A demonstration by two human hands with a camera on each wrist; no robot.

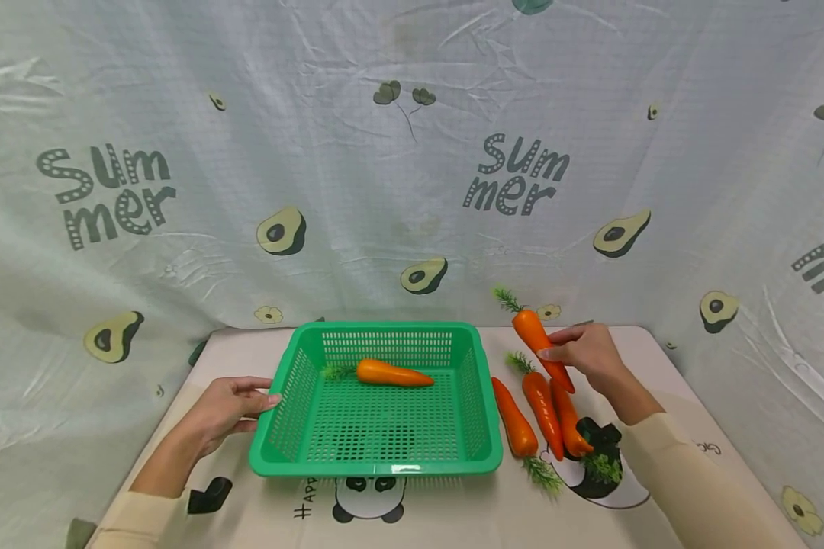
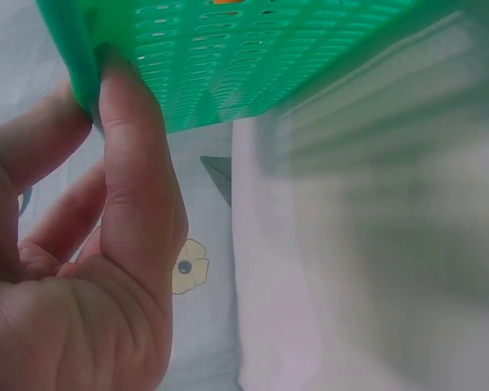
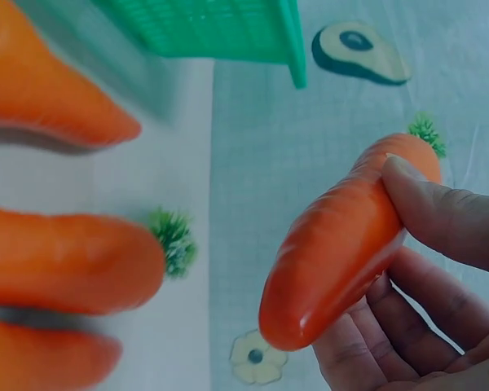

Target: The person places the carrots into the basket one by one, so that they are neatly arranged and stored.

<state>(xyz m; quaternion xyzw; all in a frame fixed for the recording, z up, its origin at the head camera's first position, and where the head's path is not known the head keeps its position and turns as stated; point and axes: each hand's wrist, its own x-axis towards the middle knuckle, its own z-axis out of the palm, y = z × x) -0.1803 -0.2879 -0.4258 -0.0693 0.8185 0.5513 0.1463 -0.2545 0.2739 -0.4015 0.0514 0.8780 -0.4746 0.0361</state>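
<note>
My left hand pinches the left rim of a green plastic basket, thumb on the rim; the left wrist view shows the rim between thumb and fingers. One orange carrot with a green top lies inside, near the back wall. Right of the basket, my right hand holds another carrot above the table, its leafy end tilted up and away. In the right wrist view the thumb presses on this carrot with fingers below. Beneath it, three carrots lie on the table.
The table bears printed pictures, including a panda in front of the basket. A pale curtain with avocado prints and lettering hangs behind and along both sides. The basket's right wall stands close to the loose carrots.
</note>
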